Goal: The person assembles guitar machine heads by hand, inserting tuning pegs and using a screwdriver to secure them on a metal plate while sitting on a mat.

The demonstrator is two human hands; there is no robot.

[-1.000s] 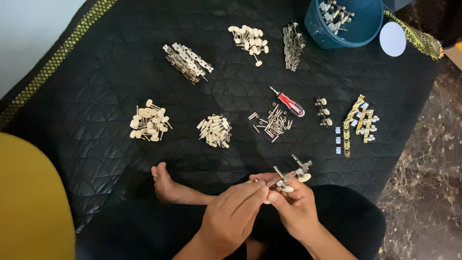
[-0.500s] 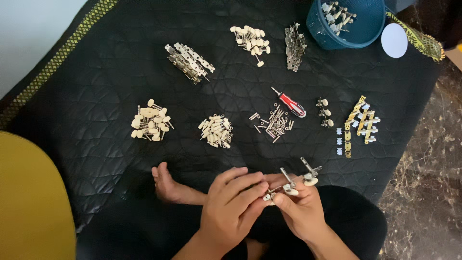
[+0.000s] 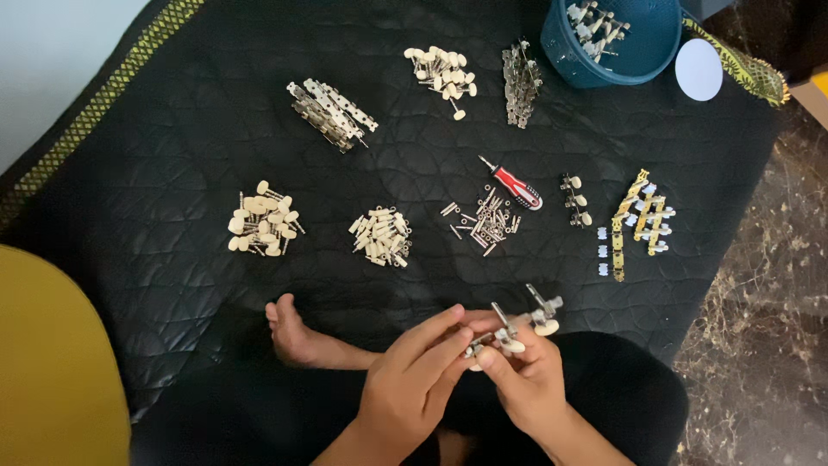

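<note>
My right hand (image 3: 528,380) holds a small metal tuner assembly (image 3: 522,324) with cream knobs and metal posts sticking up. My left hand (image 3: 414,384) pinches the left end of the same assembly with thumb and fingertips. Both hands hover over my lap at the front edge of a black quilted mat (image 3: 172,155). A red-handled screwdriver (image 3: 515,183) lies on the mat beyond the hands, next to a scatter of small screws and metal bits (image 3: 485,223).
Piles of cream-knobbed pegs (image 3: 261,220) (image 3: 380,236) (image 3: 442,67), metal plates (image 3: 331,105) (image 3: 520,82) and finished strips (image 3: 636,223) dot the mat. A blue bowl (image 3: 614,60) with parts and a white lid (image 3: 699,69) sit far right. My bare foot (image 3: 293,332) rests left; yellow object (image 3: 52,362) at left.
My left fingers have slid along the assembly and now pinch its left end; the assembly has tilted slightly in my right hand.
</note>
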